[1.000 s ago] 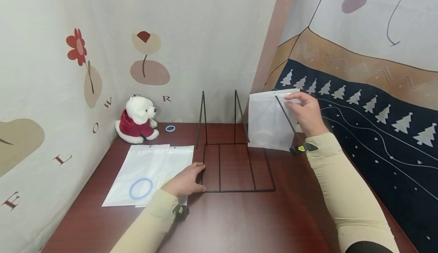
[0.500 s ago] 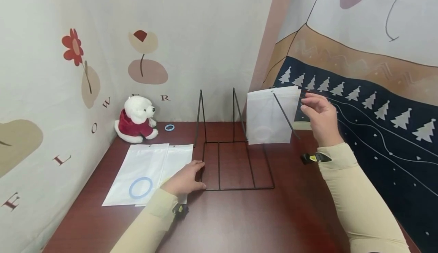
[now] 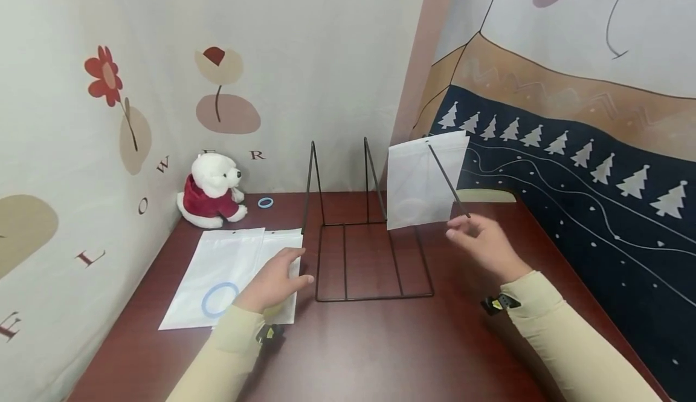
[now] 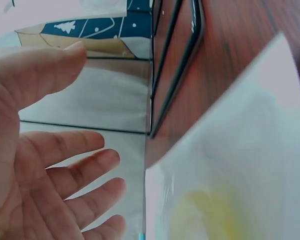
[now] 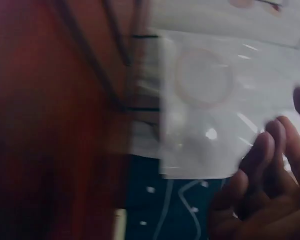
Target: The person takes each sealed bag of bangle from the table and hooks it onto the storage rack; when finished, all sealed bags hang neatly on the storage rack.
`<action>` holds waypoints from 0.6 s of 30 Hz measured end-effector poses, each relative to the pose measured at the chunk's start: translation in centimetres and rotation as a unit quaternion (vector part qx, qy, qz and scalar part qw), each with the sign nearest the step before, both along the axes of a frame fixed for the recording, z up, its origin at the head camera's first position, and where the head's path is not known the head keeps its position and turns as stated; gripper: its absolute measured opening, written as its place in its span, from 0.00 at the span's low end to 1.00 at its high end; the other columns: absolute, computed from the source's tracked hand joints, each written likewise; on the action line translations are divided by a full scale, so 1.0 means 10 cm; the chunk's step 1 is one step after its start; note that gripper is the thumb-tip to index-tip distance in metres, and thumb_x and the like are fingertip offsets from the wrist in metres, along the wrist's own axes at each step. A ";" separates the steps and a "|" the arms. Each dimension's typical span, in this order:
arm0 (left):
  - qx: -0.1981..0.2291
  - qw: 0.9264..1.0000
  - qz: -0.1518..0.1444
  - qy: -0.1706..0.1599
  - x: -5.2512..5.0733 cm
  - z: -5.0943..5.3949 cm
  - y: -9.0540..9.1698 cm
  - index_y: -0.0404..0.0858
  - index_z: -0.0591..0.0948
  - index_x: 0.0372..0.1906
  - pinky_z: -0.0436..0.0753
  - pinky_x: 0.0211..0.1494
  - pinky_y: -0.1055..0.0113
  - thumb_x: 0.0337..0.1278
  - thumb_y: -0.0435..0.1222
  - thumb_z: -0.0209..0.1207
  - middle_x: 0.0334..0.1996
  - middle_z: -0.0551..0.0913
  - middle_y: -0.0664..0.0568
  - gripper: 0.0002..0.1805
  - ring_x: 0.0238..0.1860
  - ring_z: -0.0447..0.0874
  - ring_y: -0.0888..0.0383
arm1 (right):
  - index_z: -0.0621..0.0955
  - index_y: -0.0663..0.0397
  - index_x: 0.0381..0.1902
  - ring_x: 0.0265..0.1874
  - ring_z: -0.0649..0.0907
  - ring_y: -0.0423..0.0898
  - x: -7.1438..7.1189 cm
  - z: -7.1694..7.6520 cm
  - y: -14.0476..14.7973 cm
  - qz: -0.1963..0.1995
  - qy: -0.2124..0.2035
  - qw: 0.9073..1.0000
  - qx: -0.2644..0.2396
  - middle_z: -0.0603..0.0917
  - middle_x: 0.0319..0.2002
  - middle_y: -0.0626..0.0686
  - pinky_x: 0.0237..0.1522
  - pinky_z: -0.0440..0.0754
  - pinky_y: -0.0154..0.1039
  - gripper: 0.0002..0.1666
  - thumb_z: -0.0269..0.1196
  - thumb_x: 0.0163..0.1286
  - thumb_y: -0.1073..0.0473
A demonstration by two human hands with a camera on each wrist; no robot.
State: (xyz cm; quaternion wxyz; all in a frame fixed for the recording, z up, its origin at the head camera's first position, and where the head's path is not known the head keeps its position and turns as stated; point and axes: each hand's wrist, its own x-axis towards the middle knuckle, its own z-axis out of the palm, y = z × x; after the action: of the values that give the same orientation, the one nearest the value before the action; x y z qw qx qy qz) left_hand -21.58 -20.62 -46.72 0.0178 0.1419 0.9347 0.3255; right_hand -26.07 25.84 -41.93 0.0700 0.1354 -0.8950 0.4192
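A black wire rack (image 3: 375,297) stands on the table with upright prongs. From its right prong hangs a white zip bag (image 3: 405,199); a faint pinkish ring (image 5: 205,77) shows through it in the right wrist view. My right hand (image 3: 486,248) is just below that prong's front end, fingers loosely bent and thumb apart; touching cannot be told. My left hand (image 3: 274,284) hovers left of the rack with spread fingers, over two overlapping flat white bags. One bag (image 3: 217,257) shows a blue ring (image 3: 220,300), the other (image 4: 260,150) a yellow ring (image 4: 205,215).
A white plush bear (image 3: 212,190) in a red garment sits at the back left of the table (image 3: 380,353). Beside it lies a small light-blue ring (image 3: 265,202). Printed cloth walls rise behind and to both sides.
My right hand has let go of the hanging bag, drawn back right, then come down toward the prong's front end. My left hand has left the rack's near left corner, moving left.
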 end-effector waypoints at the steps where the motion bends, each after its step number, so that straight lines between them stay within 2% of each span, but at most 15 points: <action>1: 0.004 1.000 0.005 0.004 0.01 0.01 -0.04 0.26 0.71 0.74 0.69 0.77 0.39 0.66 0.43 0.67 0.72 0.74 0.32 0.38 0.74 0.70 0.34 | 0.85 0.59 0.57 0.38 0.83 0.48 0.01 -0.06 -0.01 0.027 -0.019 0.999 0.022 0.87 0.39 0.54 0.37 0.83 0.40 0.20 0.71 0.73 0.55; 3: 0.006 1.000 0.013 0.015 0.02 0.02 -0.10 0.26 0.72 0.73 0.70 0.76 0.39 0.66 0.43 0.67 0.70 0.75 0.31 0.37 0.73 0.71 0.33 | 0.83 0.56 0.63 0.36 0.82 0.48 0.02 -0.15 -0.03 0.076 -0.059 0.993 0.064 0.85 0.36 0.51 0.35 0.82 0.41 0.26 0.73 0.70 0.55; 6: 0.002 0.999 0.032 0.035 0.05 0.04 -0.20 0.26 0.74 0.71 0.71 0.75 0.38 0.66 0.43 0.67 0.68 0.76 0.31 0.35 0.72 0.73 0.32 | 0.77 0.55 0.71 0.35 0.81 0.47 0.04 -0.26 -0.08 0.141 -0.119 0.977 0.108 0.83 0.35 0.49 0.33 0.83 0.41 0.37 0.75 0.67 0.54; 8: 0.000 0.998 0.045 0.045 0.06 0.04 -0.27 0.27 0.75 0.70 0.72 0.74 0.37 0.67 0.42 0.67 0.68 0.77 0.31 0.34 0.71 0.73 0.32 | 0.73 0.55 0.75 0.35 0.81 0.47 0.05 -0.31 -0.11 0.171 -0.153 0.965 0.126 0.82 0.35 0.49 0.33 0.82 0.40 0.43 0.77 0.65 0.54; 11: 0.005 0.996 0.062 0.056 0.08 0.03 -0.37 0.29 0.77 0.70 0.71 0.75 0.37 0.68 0.41 0.67 0.67 0.79 0.32 0.31 0.71 0.73 0.32 | 0.68 0.55 0.79 0.35 0.80 0.47 0.08 -0.36 -0.15 0.202 -0.181 0.952 0.143 0.81 0.35 0.49 0.32 0.81 0.39 0.51 0.78 0.62 0.55; 14: 0.015 0.995 0.071 0.062 0.10 0.05 -0.45 0.29 0.77 0.69 0.71 0.75 0.37 0.68 0.39 0.67 0.66 0.79 0.32 0.30 0.71 0.73 0.32 | 0.66 0.55 0.81 0.35 0.79 0.47 0.09 -0.38 -0.18 0.212 -0.187 0.947 0.155 0.80 0.33 0.49 0.30 0.80 0.38 0.55 0.80 0.60 0.56; 18: 0.021 0.993 0.088 0.072 0.09 0.10 -0.56 0.29 0.78 0.68 0.71 0.74 0.36 0.68 0.37 0.66 0.65 0.80 0.31 0.28 0.70 0.74 0.32 | 0.64 0.55 0.82 0.34 0.78 0.47 0.08 -0.41 -0.17 0.213 -0.185 0.946 0.157 0.79 0.32 0.49 0.29 0.79 0.37 0.58 0.80 0.58 0.58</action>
State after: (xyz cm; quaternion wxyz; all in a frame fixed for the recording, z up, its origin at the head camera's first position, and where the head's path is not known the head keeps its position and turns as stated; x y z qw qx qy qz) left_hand -20.66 -26.19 -45.68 -0.0813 0.0827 0.9354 0.3340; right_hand -25.23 24.11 -46.00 -0.2100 0.2521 -0.8969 0.2965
